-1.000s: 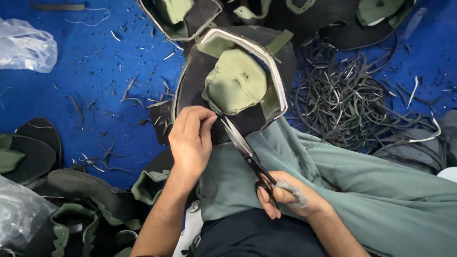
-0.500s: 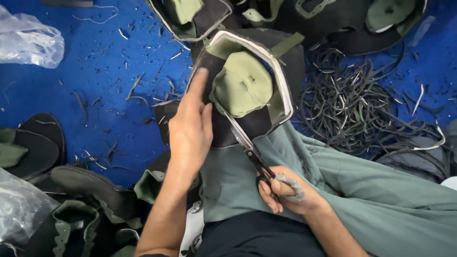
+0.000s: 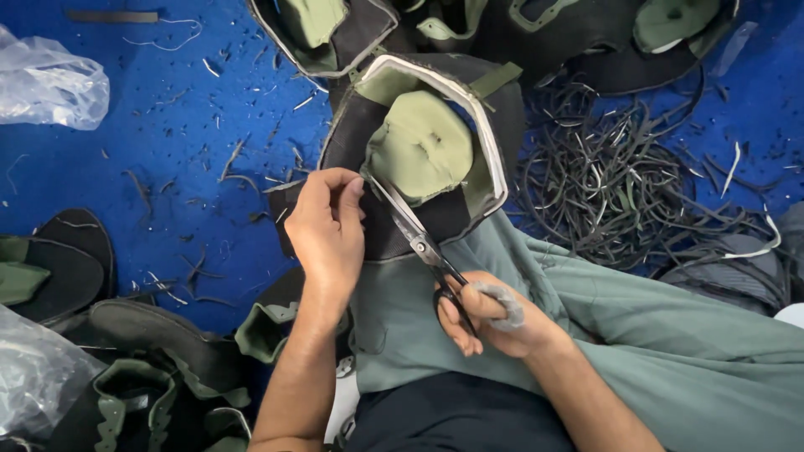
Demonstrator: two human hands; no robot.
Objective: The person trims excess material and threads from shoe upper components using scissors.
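Your left hand (image 3: 327, 230) pinches the left edge of the black fabric panel with olive-green padded centre (image 3: 419, 155), which lies on your lap against the blue floor (image 3: 167, 167). Your right hand (image 3: 481, 314) grips the dark steel scissors (image 3: 414, 238), blades narrowly parted at the padding's near-left edge. Black trimmed strips (image 3: 620, 192) lie piled to the right.

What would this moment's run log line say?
left hand pinches shoe upper | right hand grips scissors | blades at edge

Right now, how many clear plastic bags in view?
2. One crumpled clear plastic bag lies on the blue floor at upper left; another clear plastic bag sits at the lower-left edge, cut off by the frame. Others may be hidden.
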